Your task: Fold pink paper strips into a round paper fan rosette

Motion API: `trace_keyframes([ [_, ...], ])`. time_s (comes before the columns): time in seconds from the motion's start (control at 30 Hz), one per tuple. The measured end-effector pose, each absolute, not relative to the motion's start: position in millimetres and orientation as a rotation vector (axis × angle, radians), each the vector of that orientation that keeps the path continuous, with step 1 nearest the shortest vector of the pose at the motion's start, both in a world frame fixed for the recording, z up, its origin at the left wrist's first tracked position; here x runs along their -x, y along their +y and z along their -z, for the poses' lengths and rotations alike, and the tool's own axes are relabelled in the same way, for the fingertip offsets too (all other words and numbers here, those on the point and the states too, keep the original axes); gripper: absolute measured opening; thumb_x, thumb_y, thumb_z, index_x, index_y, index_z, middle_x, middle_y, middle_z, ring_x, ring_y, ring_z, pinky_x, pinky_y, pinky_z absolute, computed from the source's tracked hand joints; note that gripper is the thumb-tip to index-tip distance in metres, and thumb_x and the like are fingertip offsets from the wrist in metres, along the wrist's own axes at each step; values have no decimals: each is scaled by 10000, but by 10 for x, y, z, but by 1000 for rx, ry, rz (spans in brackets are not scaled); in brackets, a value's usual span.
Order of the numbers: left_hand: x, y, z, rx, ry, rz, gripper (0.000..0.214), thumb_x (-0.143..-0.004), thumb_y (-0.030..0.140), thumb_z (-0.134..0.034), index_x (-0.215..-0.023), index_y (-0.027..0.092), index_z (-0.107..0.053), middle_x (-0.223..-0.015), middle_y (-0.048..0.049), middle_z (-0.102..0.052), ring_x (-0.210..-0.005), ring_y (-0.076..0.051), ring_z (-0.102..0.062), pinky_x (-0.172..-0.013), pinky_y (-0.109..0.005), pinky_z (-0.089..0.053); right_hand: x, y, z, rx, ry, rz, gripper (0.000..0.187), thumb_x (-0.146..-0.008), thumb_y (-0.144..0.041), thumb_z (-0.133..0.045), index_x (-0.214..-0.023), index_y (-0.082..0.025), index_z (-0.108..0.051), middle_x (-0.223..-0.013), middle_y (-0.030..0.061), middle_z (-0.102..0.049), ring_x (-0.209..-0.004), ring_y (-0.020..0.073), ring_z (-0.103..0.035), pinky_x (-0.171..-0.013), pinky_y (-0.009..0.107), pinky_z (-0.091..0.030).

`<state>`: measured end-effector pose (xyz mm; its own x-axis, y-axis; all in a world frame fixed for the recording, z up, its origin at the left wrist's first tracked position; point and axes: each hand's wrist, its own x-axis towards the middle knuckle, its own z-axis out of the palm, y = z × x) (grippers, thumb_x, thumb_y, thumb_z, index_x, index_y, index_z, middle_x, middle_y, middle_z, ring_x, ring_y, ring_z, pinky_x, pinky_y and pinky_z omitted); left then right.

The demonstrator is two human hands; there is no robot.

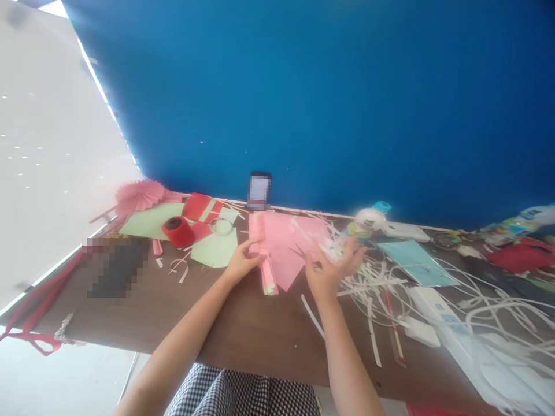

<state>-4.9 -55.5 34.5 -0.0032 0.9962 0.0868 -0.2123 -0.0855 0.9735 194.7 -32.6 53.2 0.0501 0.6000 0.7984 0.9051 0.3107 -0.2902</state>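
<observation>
My left hand [243, 263] pinches a narrow folded pink paper strip [267, 274], thumb and fingers at its left edge. The strip stands nearly upright in view, its lower end showing pale green. Under and beside it lies a larger pink paper sheet [284, 240]. My right hand [330, 270] is over the sheet's right side with several fingers spread. Small scissors [299, 252] show at its thumb, blades apart and pointing left toward the strip. Their handles are mostly hidden by the hand.
Left are a red thread spool [177, 232], green paper [214, 249] and a pink paper fan [139, 196]. A phone [259, 190] leans on the blue wall. Right are white paper strips [375, 283], a glue bottle [369, 219], a blue sheet [418, 263], and a power strip [446, 318] with cables.
</observation>
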Motion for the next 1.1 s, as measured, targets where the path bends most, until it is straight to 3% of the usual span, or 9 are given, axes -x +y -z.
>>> trace_keyframes([
  [0.17, 45, -552, -341, -1110, 961, -1347, 561, -658, 219, -672, -1184, 218, -477, -1073, -83, -603, -881, -225, -628, -770, -336, -497, -2021, -316, -502, 1375, -1608, 359, 182, -751, -351, -558, -699, -239, -691, -1060, 97, -527, -1108, 341, -386, -904, 562, -244],
  [0.37, 17, -516, -284, -1133, 944, -1391, 438, -677, 216, -650, -1097, 187, -531, -1156, -107, -548, -931, -239, -608, -742, -315, -503, -1971, -349, -624, 1336, -1627, 99, 170, -762, -343, -539, -749, -261, -688, -678, 40, -596, -800, 229, -543, -874, 508, -297],
  [0.43, -4, -508, -267, -1142, 957, -1443, 434, -680, 221, -647, -1097, 193, -529, -1219, -107, -504, -935, -236, -605, -749, -321, -505, -1898, -382, -688, 1289, -1626, -152, 201, -745, -373, -550, -809, -236, -681, -714, 47, -612, -745, 211, -554, -768, 426, -404],
  [0.53, -36, -504, -261, -1193, 1011, -1539, 421, -689, 238, -640, -1094, 191, -539, -1226, -104, -503, -949, -221, -590, -813, -344, -490, -1765, -445, -794, 1221, -1625, -468, 216, -679, -409, -609, -732, -212, -679, -903, 75, -618, -805, 219, -569, -622, 335, -451],
  [0.6, -52, -502, -263, -1224, 1059, -1612, 401, -694, 249, -635, -1083, 195, -551, -1200, -99, -525, -939, -204, -583, -834, -349, -483, -1682, -492, -876, 1197, -1645, -555, 193, -654, -403, -634, -668, -215, -674, -972, 72, -609, -875, 231, -563, -643, 333, -456],
  [0.77, -70, -498, -254, -1245, 1108, -1753, 354, -715, 267, -611, -1060, 211, -556, -1189, -88, -516, -929, -185, -569, -815, -332, -495, -1527, -575, -1104, 1142, -1723, -818, 157, -659, -353, -645, -713, -207, -666, -760, 37, -660, -771, 200, -591, -712, 353, -461],
  [0.93, -73, -519, -260, -1242, 1109, -1697, 489, -694, 263, -630, -1159, 231, -483, -1256, -99, -445, -805, -134, -577, -739, -297, -517, -1435, -504, -1204, 1054, -1741, -1178, 247, -661, -393, -649, -773, -173, -666, -792, 53, -673, -732, 183, -610, -696, 340, -484],
  [1.03, -65, -537, -298, -1256, 1107, -1614, 546, -687, 257, -639, -1195, 238, -440, -1232, -100, -471, -746, -115, -575, -684, -269, -515, -1416, -411, -1216, 1071, -1747, -1212, 283, -649, -403, -658, -802, -165, -670, -818, 59, -673, -763, 190, -612, -702, 344, -493],
  [1.1, -53, -540, -330, -1274, 1115, -1599, 452, -728, 277, -600, -1157, 228, -469, -1151, -88, -531, -769, -130, -582, -691, -267, -506, -1416, -354, -1246, 1078, -1802, -1179, 269, -655, -392, -653, -797, -164, -677, -814, 58, -675, -740, 182, -612, -704, 345, -492],
])
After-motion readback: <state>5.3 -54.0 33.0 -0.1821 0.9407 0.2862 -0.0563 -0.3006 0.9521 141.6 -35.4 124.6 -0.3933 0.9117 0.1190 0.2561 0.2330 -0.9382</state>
